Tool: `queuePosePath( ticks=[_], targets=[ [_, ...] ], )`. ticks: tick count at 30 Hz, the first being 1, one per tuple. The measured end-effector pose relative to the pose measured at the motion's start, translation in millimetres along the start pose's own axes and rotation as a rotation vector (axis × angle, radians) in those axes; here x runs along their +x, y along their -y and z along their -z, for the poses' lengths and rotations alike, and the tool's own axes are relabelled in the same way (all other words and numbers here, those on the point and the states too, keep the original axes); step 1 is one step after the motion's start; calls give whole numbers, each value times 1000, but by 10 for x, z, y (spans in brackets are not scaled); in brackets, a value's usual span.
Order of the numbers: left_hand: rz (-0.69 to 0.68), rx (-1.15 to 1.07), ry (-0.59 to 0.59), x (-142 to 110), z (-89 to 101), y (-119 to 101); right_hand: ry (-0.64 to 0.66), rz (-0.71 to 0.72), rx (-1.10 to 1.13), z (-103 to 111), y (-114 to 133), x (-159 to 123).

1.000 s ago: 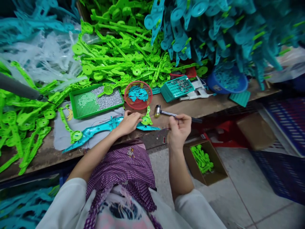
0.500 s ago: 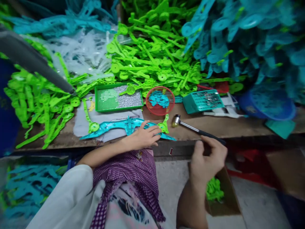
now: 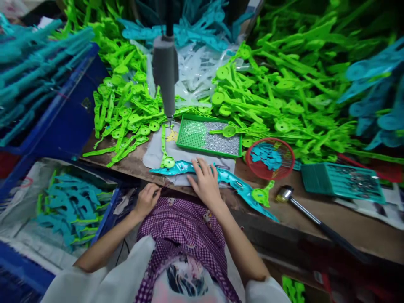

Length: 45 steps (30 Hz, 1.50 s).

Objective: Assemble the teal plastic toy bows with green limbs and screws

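Observation:
A blue bow-shaped plastic piece [image 3: 240,185] lies along the front edge of the bench. My right hand [image 3: 206,183] rests across its middle, fingers stretched out and apart, covering part of it. Against its left end sits a green arm with a round disc [image 3: 168,161], and another green disc piece [image 3: 261,196] is at its right end. Just off the bench edge, my left hand [image 3: 147,201] is closed, with something small and dark at the fingertips that I cannot make out.
A grey hanging power screwdriver [image 3: 167,75] points down behind the cloth. A green tray [image 3: 191,145] holds small metal parts. Nearby are a red basket [image 3: 252,170], a teal box [image 3: 317,181] and a hammer [image 3: 304,210]. Green pieces [image 3: 261,92] are heaped behind; a blue crate [image 3: 75,99] stands left.
The view has swung left. My left hand has left the blue piece for the bench edge at left. My right hand has moved from near the hammer handle onto the blue piece's middle.

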State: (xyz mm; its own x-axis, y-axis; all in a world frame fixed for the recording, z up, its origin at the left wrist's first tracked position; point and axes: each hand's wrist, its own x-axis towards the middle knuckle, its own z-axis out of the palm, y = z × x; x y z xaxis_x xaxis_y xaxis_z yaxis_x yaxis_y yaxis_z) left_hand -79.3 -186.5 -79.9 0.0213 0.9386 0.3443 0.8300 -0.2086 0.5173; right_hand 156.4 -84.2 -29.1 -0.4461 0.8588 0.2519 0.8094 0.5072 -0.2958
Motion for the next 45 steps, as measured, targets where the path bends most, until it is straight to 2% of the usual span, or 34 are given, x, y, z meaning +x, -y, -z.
queuePosePath(
  ticks=[3, 7, 8, 11, 13, 16, 20, 22, 24, 25, 26, 28, 31, 33, 36, 39, 41, 45],
  targets=[
    [37, -167, 71, 74, 153, 49, 57, 9, -60, -78, -59, 16],
    [221, -338, 319, 247, 634, 96, 41, 41, -117, -43, -120, -39],
    [258, -347, 350, 308, 761, 118, 31, 50, -132, -34, -122, -44],
    [305, -324, 364, 555, 1057, 200, 20, 70, -164, -32, -114, -41],
    [294, -281, 355, 769, 1166, 264, 22, 80, -175, -46, -118, -43],
    [293, -154, 216, 1122, 1219, 359, 20, 81, -182, -58, -161, -84],
    [228, -42, -105, 1484, 1121, 380, 37, 39, -131, 40, -166, -127],
    [106, -114, -182, 1555, 1005, 302, -19, 21, -43, 157, -45, -55],
    [-55, -190, -173, 1544, 865, 181, -88, 19, 124, 276, 171, 114],
    [-132, -214, -143, 1514, 796, 118, -81, 31, 241, 320, 297, 228],
    [-197, -229, -108, 1472, 733, 61, -24, 46, 371, 347, 420, 350],
    [-258, -234, -67, 1377, 637, -12, 205, 28, 629, 349, 614, 581],
    [-196, -276, -27, 1274, 566, -2, 442, -115, 829, 270, 702, 793],
    [-89, -400, 32, 1267, 536, 50, 501, -180, 876, 223, 650, 847],
    [94, -698, 177, 1324, 459, 115, 586, -238, 1026, 209, 527, 892],
    [217, -881, 260, 1376, 344, 129, 606, -277, 1060, 214, 446, 949],
    [240, -878, 222, 1378, 274, 128, 558, -279, 1000, 192, 418, 983],
    [153, -669, -2, 1337, 195, 175, 440, -336, 947, 104, 364, 1024]
  ],
)
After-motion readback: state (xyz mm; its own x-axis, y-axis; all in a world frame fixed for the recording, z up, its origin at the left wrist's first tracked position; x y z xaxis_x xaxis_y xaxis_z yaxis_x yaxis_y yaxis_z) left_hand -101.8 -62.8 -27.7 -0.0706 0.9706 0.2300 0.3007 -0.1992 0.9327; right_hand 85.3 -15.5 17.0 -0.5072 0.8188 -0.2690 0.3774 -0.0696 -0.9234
